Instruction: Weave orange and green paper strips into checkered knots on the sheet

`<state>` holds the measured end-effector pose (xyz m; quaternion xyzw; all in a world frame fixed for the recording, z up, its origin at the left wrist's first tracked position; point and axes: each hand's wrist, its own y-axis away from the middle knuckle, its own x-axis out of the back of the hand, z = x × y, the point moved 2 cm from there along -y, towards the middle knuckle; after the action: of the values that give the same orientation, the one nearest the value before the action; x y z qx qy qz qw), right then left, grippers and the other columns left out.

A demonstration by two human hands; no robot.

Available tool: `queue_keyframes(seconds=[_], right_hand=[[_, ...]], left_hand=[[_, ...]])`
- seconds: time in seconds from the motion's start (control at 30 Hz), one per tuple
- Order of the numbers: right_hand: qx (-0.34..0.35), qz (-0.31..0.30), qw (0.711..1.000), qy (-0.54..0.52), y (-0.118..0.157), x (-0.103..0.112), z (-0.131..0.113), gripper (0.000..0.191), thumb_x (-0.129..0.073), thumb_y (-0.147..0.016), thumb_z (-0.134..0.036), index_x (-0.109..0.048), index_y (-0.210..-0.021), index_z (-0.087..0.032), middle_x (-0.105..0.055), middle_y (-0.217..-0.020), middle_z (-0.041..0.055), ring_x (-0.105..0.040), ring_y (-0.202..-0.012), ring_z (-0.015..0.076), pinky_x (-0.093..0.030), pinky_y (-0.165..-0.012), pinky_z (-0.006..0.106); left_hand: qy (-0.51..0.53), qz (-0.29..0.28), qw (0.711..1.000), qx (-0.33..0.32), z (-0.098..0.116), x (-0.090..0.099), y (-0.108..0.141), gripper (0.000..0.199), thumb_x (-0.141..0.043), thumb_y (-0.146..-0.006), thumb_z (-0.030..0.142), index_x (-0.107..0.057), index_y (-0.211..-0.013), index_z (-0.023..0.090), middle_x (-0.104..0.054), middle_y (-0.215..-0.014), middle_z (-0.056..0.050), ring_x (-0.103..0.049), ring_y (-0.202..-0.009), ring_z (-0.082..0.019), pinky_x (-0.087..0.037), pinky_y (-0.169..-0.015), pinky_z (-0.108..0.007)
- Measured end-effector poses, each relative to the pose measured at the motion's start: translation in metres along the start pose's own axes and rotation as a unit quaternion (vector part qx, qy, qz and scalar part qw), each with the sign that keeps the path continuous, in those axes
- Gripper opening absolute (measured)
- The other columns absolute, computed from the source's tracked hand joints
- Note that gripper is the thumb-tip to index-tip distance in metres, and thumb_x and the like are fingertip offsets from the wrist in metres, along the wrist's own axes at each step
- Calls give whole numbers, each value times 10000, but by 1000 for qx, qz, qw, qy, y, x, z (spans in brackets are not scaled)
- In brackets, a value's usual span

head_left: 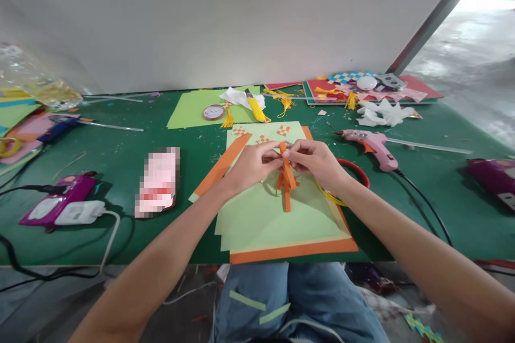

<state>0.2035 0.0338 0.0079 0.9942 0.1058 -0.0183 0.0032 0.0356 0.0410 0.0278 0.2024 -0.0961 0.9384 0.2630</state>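
Observation:
My left hand and my right hand meet over a stack of pale green paper. Between their fingertips they pinch orange paper strips, whose loose ends hang down toward me. Fingers partly hide how the strips cross at the top. Just beyond my hands lie small orange-and-pale woven paper pieces. An orange sheet shows along the stack's near edge, and a folded orange strip lies to the left.
Right of my hands are a pink glue gun with its cord and a roll of red tape. A yellow utility knife lies behind. To the left are a blurred-out pink phone-like object and a purple power strip with a white plug.

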Motion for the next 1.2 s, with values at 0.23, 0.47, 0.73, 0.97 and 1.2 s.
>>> queue_keyframes(seconds=[0.23,0.47,0.73,0.97,1.2], right_hand=[[11,-3,999,32,-2,2,1,336,-782,-702,-436,-589,-620,-173,-504,-502,-46,-398,-474,65,-249,-461,237],[-25,5,1000,11,-2,2,1,378,-808,-648,-465,-561,-623,-181,-517,-537,-43,-416,-481,68,-281,-462,231],[-28,-4,1000,-8,0,1,-3,325,-803,-658,-444,-641,-703,-167,-504,-566,-47,-378,-490,57,-248,-448,232],[-15,-26,999,-19,-2,3,0,302,-820,-638,-398,-628,-663,-166,-495,-530,-55,-353,-475,54,-237,-447,236],[-29,-74,997,-8,-1,4,-2,248,-781,-699,-358,-640,-653,-159,-491,-499,-56,-316,-456,47,-223,-453,243]], left_hand=[[-18,2,999,-36,4,-1,1,98,-563,-867,225,-632,-817,179,-721,-877,-16,-684,-848,-176,-511,-734,-265],[-3,-4,999,-38,3,0,1,262,-574,-865,251,-659,-1106,195,-730,-1041,-48,-688,-957,-208,-526,-810,-293],[-9,-6,1000,-17,3,1,1,386,-588,-869,262,-610,-1250,200,-752,-997,-55,-696,-944,-219,-529,-846,-334],[-1,-5,1000,-23,1,-1,2,432,-591,-847,198,-601,-1279,197,-748,-1034,-63,-696,-989,-239,-544,-830,-343],[14,-9,1000,-25,8,4,3,390,-528,-861,185,-652,-1231,209,-732,-970,-45,-678,-872,-176,-530,-771,-281]])
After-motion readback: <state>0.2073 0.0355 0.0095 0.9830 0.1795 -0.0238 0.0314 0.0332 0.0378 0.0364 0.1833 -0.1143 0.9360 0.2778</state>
